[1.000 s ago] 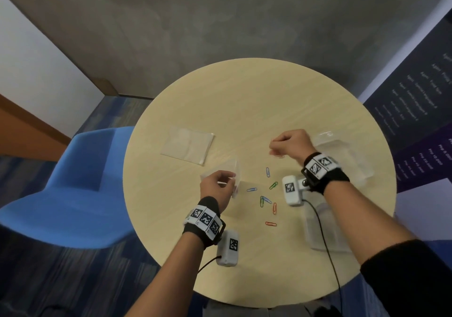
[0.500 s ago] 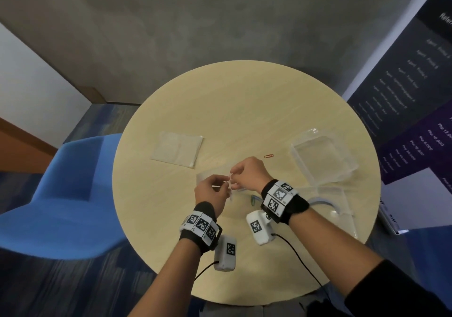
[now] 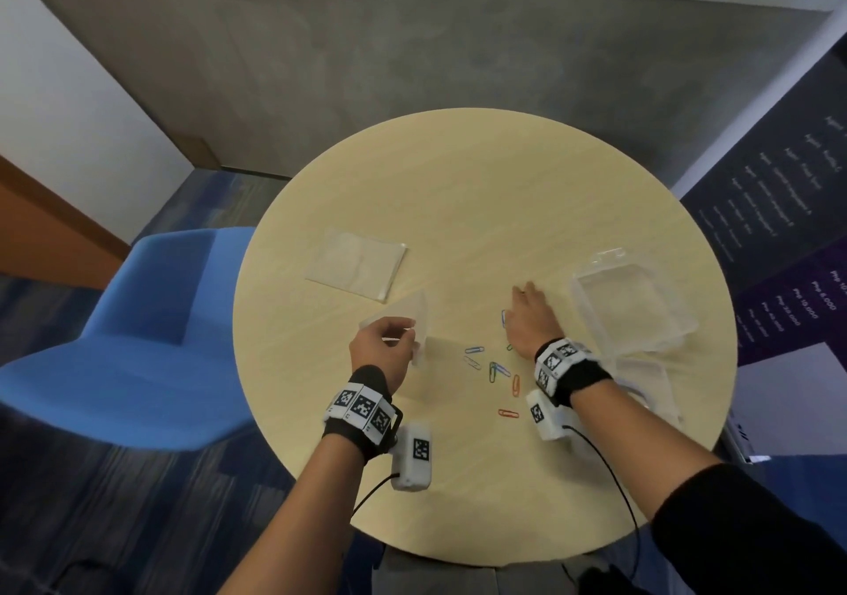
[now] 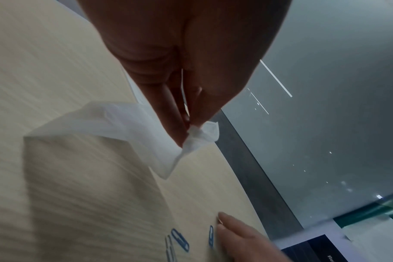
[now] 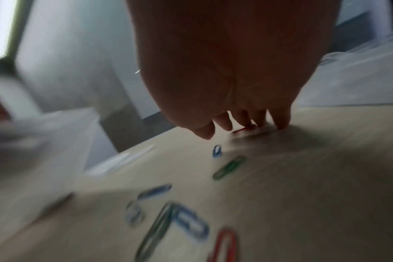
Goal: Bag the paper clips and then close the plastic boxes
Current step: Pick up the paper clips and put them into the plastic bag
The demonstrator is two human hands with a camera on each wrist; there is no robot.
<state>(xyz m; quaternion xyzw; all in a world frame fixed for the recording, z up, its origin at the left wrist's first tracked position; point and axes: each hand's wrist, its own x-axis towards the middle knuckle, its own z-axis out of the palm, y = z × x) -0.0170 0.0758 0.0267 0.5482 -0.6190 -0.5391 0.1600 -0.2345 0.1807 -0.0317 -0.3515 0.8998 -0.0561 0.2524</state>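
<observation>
Moved off the bag's mouth, where it sat beside the other hand half a second ago, and out across the table [image 3: 458,191] to the lone red paper clip [image 5: 244,130]. Found lying at the far edge of the scatter, right under the fingertips [image 5: 280,122] of the right grip [image 3: 527,319]. Touching it with straight, spread fingers and the thumb apart: open, nothing pinched yet. Seems to lie crosswise to those fingers, though too blurred to be sure of its long axis. Probably calls for a drag or a thumb-and-finger pinch before any lift.

Nearer the body, between the two wrists, the other paper clips [image 3: 492,367]: blue, green and red, flat on the table, none bagged so far as can be seen.

Off to the left of the red clip, the clear bag [image 3: 412,319], held up clear of the table by the left grip [image 3: 380,351]. Pinched at one rim corner between thumb and fingers, mouth sagging toward the clips. Hardly shifted from the earlier frame. Means a carry leftward and back toward the body once the clip is up.

Just right of the reaching hand, an open plastic box [image 3: 591,282]; a second one [image 3: 660,379] nearer, behind the right wrist. Beyond the held bag, a flat stack of spare bags [image 3: 357,269].
</observation>
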